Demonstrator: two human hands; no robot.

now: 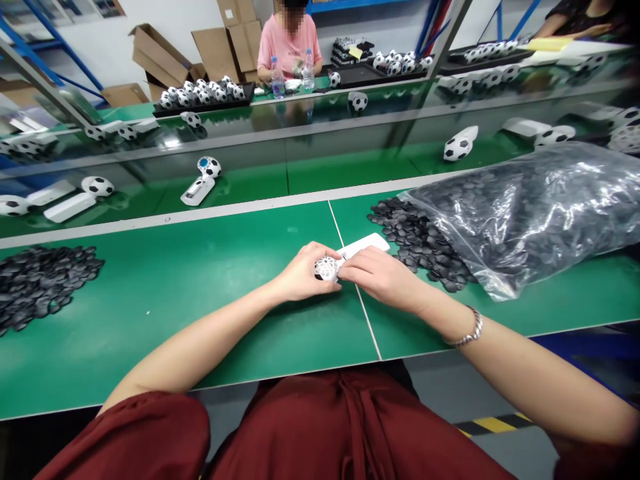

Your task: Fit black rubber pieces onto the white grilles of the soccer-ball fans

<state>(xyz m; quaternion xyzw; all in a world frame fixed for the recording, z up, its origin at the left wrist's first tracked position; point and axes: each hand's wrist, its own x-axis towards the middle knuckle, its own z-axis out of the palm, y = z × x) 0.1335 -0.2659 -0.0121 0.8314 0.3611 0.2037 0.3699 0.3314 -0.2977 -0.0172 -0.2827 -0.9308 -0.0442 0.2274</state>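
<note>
In the head view, a white soccer-ball gadget [327,268] with an openwork lattice on its ball end is held low over the green bench. Its flat white handle [369,244] points away to the upper right. My left hand [306,273] is closed around the ball end, thumb and fingers on opposite sides. My right hand [383,277] has its fingers pinched together against the ball's right side, near the handle joint; anything between the fingertips is hidden. Right of it lies a pile of small black pieces [425,240], spilling from a clear plastic bag [540,213].
Another heap of black pieces [43,280] lies at the left. Beyond the bench's pale rail [215,212], a green conveyor surface carries several soccer-ball gadgets, including one with a blue disc [204,165]. Across it sits a person in pink [289,47], near trays of balls [203,97].
</note>
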